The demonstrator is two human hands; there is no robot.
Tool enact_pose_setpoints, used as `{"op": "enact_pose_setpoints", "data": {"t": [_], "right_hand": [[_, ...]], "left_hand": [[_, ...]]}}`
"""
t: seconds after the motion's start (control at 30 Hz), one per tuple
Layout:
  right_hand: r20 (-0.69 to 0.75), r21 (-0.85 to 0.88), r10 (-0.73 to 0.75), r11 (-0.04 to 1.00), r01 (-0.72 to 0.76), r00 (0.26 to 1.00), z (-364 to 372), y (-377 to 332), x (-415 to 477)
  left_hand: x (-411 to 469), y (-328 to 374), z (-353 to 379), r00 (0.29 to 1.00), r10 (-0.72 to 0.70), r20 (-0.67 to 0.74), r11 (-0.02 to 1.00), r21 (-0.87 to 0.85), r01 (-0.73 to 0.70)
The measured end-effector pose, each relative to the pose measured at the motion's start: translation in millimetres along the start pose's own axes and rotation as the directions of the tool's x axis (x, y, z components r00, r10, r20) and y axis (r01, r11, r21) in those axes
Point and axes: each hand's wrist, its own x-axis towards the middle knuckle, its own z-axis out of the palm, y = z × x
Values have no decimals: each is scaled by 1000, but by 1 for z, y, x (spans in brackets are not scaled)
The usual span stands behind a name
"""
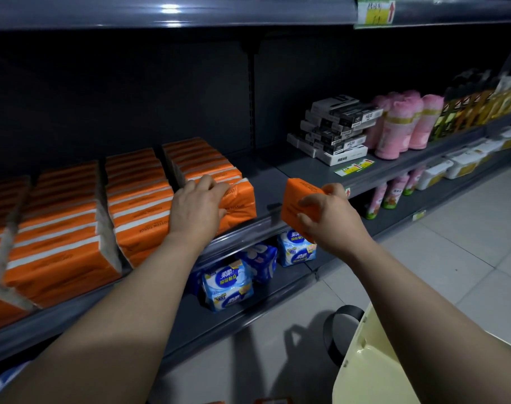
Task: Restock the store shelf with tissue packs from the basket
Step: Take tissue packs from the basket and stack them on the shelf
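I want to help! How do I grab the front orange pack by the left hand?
Probably pinch its top edge from above, thumb on the broad front face: the orange pack stands on edge, front bare, other packs crowding behind.

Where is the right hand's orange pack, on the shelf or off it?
Off it: the right hand grips the orange pack in the air by the shelf edge.

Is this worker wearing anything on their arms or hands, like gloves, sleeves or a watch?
No. The left hand and right hand are bare, no gloves. Both forearms are uncovered to the frame edge, and no watch or bracelet shows at either wrist.
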Motion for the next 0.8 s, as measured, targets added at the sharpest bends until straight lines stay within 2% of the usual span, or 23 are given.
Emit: {"op": "enact_pose_setpoints", "data": {"t": [0.23, 0.4, 0.6, 0.73, 0.8], "right_hand": [[18, 13, 5, 1000, -5, 1000, 1, 2, 0], [25, -6, -11, 1000, 11, 1000, -2, 4, -7], [23, 22, 2, 1000, -2, 1000, -5, 5, -5], [-21, 133, -3, 991, 6, 1000, -4, 6, -1], [-41, 183, -9, 983, 16, 999, -4, 8, 1]], "left_hand": [[11, 14, 10, 998, -65, -4, 992, 104, 65], [13, 18, 9, 998, -52, 28, 989, 142, 47], [12, 12, -4, 993, -50, 107, 996, 74, 42], [10, 6, -11, 988, -151, 27, 988, 26, 150], [9, -1, -11, 983, -166, 75, 986, 41, 164]]}}
